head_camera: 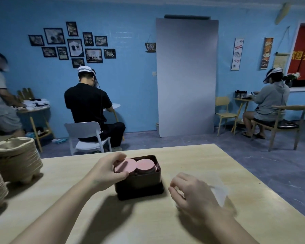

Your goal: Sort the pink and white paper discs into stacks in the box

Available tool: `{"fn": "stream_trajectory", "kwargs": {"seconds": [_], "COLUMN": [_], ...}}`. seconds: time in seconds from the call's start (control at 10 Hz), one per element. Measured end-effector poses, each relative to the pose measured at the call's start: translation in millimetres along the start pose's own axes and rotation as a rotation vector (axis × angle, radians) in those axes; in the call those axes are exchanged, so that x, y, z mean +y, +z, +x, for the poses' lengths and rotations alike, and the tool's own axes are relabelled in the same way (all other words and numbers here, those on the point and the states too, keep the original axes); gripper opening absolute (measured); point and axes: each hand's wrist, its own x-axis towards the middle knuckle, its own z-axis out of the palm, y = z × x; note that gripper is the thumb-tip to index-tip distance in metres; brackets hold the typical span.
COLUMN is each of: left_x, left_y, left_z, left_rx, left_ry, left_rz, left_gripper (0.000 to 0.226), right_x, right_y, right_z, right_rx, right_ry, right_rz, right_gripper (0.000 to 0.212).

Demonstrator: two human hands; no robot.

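Dark and rectangular, the box [139, 184] sits mid-desk [95, 217], open side up, its long axis running left to right across our view. Inside we see two piles of pink discs lying flat, side by side: a left stack [125, 165] and a right stack [145, 166], both reaching the rim. Our left hand [106, 171] grips the left stack, fingers [118, 155] curled over its far edge, thumb on the near edge. Our right hand [192, 192] is right of the box, fingers loosely curled by blurred white paper [218, 189]; we cannot tell whether they hold any.
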Motion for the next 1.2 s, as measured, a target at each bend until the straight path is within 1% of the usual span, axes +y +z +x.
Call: {"fn": "stream_trajectory", "kwargs": {"seconds": [0.1, 0.3, 0.4, 0.6, 0.7, 0.8, 0.9, 1.1, 1.2], "left_x": [-9.8, -19.9, -25.9, -26.1, -28.6, -29.8, -29.2, -22.1, -16.4], "left_y": [-1.7, 3.6, 6.4, 10.6, 12.0, 12.7, 14.6, 13.8, 13.7], "left_z": [1.1, 10.6, 14.1, 13.9, 12.8, 12.8, 9.7, -8.2, -18.6], "left_rx": [-0.008, -0.019, -0.023, -0.011, -0.001, 0.017, 0.038, 0.147, 0.231], "left_ry": [-0.054, -0.129, -0.153, -0.145, -0.142, -0.133, -0.117, -0.085, 0.014], "left_rz": [0.016, 0.024, 0.029, 0.02, 0.028, 0.025, 0.002, -0.133, -0.15], "left_gripper": [0.059, 0.077, 0.078, 0.063, 0.064, 0.048, 0.044, 0.054, 0.05], "right_x": [0.7, -0.7, -1.8, -0.9, -1.4, -1.7, -2.9, -2.8, -3.7], "right_y": [-0.4, 1.2, 0.3, 0.5, 0.0, -0.2, -1.8, -3.1, -4.6], "right_z": [-2.1, -1.6, -0.7, -1.2, -1.4, -1.6, -2.0, -1.8, -0.5], "right_rx": [0.029, 0.033, 0.039, 0.028, 0.021, 0.015, 0.012, 0.02, 0.015], "right_ry": [0.01, 0.021, 0.037, 0.042, 0.05, 0.044, 0.049, 0.044, 0.035], "right_rz": [-0.035, -0.032, -0.038, -0.026, -0.028, -0.029, -0.028, -0.05, -0.015], "right_gripper": [0.021, 0.02, 0.02, 0.021, 0.021, 0.021, 0.018, 0.018, 0.017]}}
